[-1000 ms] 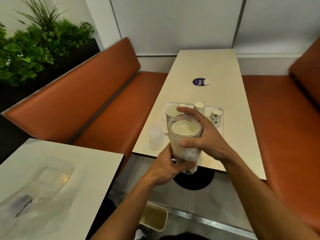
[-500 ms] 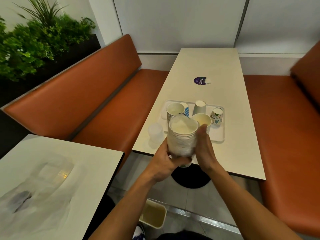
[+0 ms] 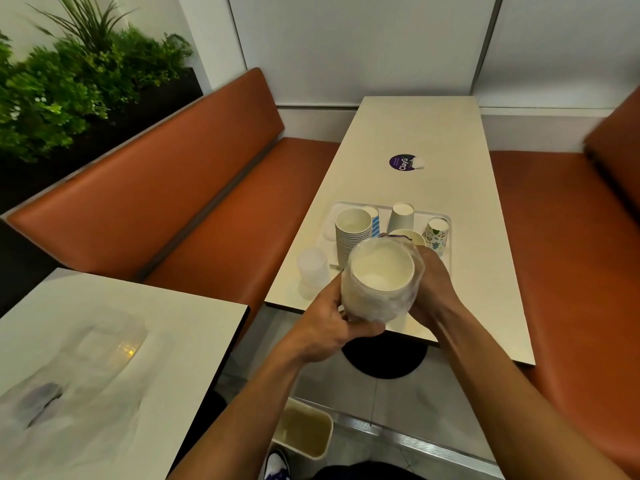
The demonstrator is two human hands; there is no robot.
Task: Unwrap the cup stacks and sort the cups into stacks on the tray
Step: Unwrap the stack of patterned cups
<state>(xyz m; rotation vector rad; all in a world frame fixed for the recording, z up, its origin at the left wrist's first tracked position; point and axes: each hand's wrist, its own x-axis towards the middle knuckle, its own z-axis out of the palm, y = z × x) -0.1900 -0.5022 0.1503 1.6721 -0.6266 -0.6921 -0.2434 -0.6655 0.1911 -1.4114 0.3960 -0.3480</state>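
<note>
A stack of white cups in clear plastic wrap (image 3: 379,282) is held in the air over the table's near edge, its mouth tilted toward me. My left hand (image 3: 332,323) grips its lower left side. My right hand (image 3: 433,282) holds the right side, fingers on the plastic. Behind it the white tray (image 3: 446,265) carries a tall stack of white cups (image 3: 351,233), a blue-striped cup (image 3: 373,220), an upside-down grey cup (image 3: 401,218), a patterned cup (image 3: 437,233) and a yellowish cup (image 3: 407,235), partly hidden.
A clear plastic cup stack (image 3: 312,268) stands on the table left of the tray. A round purple sticker (image 3: 403,162) lies farther back. Orange benches flank the table. A bin (image 3: 304,433) sits on the floor below. Crumpled plastic wrap (image 3: 69,375) lies on the near left table.
My right hand has come off the top of the wrapped stack and moved down its right side. The stack has tilted so its mouth faces me more.
</note>
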